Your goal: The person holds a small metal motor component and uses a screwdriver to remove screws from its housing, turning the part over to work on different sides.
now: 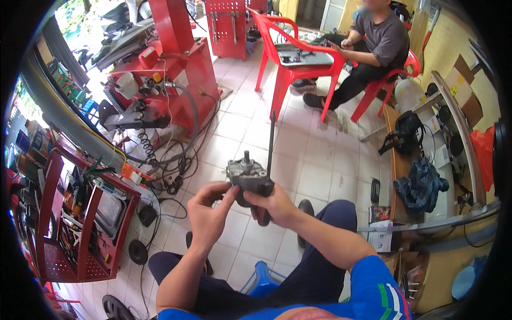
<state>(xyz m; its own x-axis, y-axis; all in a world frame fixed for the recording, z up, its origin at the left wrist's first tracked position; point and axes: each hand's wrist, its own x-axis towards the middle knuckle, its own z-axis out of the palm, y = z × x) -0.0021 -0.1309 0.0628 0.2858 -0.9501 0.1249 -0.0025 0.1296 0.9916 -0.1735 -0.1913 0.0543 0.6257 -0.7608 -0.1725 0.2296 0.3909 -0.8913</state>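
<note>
Above my lap I hold a grey cast-metal machine part (246,175) with a short shaft standing up from its top and bolt lugs on its rim. My left hand (210,205) grips its left side, thumb against the housing and fingers curled. My right hand (274,205) is closed round the right side. The same hand also holds a long, thin dark rod, which looks like a screwdriver (272,144); it points up and away past the part. The underside of the part is hidden behind my fingers.
On the left stand a red tool cart (114,250) and a red machine (184,101), with cables and hoses (176,184) on the tiled floor. Ahead, a red chair (298,80) bears a metal tray; a person (376,37) sits beyond. A wooden bench (400,176) is at right.
</note>
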